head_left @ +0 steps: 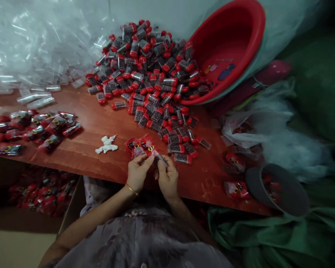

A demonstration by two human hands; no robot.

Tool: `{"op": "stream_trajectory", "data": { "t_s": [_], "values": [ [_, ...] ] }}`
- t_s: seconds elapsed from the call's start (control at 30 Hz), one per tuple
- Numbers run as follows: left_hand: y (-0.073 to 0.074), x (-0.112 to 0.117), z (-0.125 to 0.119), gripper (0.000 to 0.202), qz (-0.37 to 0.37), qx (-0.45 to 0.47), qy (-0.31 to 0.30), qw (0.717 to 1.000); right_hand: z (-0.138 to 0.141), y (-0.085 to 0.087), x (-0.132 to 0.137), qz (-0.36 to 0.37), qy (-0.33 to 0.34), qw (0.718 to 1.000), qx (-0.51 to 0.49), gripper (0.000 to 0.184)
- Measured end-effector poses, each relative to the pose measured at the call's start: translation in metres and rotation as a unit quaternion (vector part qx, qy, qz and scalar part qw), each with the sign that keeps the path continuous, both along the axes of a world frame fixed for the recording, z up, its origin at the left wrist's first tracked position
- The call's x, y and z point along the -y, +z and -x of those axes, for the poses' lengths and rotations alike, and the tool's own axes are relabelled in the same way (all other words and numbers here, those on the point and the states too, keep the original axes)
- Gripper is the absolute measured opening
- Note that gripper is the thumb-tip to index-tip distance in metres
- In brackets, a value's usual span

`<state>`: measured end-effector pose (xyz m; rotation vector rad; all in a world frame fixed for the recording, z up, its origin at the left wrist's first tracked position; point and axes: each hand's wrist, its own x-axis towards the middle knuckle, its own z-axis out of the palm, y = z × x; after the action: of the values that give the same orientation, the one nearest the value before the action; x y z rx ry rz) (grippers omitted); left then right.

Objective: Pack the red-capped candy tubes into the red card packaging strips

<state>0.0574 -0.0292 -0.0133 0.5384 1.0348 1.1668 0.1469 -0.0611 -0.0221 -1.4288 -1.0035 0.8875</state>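
Observation:
My left hand [138, 172], with a gold bangle at the wrist, pinches the edge of a small red printed packet [141, 146] at the table's near edge. My right hand [167, 175] is closed on a small clear tube with a red cap [160, 158], held against the packet. Just beyond my hands lies a big heap of red-capped tubes [150, 74] filled with dark contents, spilling out of a tipped red basin [226, 48].
Filled red packets [33, 128] lie at the left on the red-brown table [100, 123]. Clear plastic sleeves [39, 44] pile at the back left. A white scrap [107, 145] lies near my hands. A grey bowl [276, 188] and plastic bags [268, 126] sit right. A box of packets [36, 190] is below.

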Motion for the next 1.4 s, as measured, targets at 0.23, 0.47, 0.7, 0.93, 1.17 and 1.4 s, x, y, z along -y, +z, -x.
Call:
{"op": "stream_trajectory", "data": {
  "t_s": [0.23, 0.47, 0.7, 0.93, 1.17, 1.4],
  "values": [
    [0.006, -0.005, 0.002, 0.036, -0.032, -0.042, -0.016, 0.998, 0.003, -0.002, 0.002, -0.006, 0.024, 1.0, -0.004, 0.025],
    [0.019, -0.022, 0.015, 0.035, -0.024, 0.008, -0.125, 0.992, 0.009, 0.004, -0.008, 0.02, 0.095, 0.992, -0.083, 0.022],
    [0.02, -0.023, 0.019, 0.045, 0.006, 0.027, -0.094, 0.995, 0.006, 0.004, -0.006, 0.028, 0.158, 0.984, -0.079, 0.027],
    [0.019, -0.013, 0.018, 0.061, -0.005, 0.027, -0.156, 0.987, 0.0, 0.008, -0.012, 0.027, 0.154, 0.985, -0.071, 0.023],
    [0.015, -0.017, 0.02, 0.043, -0.001, 0.069, -0.136, 0.988, 0.013, 0.003, -0.033, 0.018, 0.115, 0.993, -0.021, 0.034],
    [0.028, -0.072, 0.118, 0.029, 0.007, 0.021, 0.002, 1.0, -0.028, 0.002, -0.032, -0.031, 0.026, 0.937, 0.346, 0.026]
  ]
}}
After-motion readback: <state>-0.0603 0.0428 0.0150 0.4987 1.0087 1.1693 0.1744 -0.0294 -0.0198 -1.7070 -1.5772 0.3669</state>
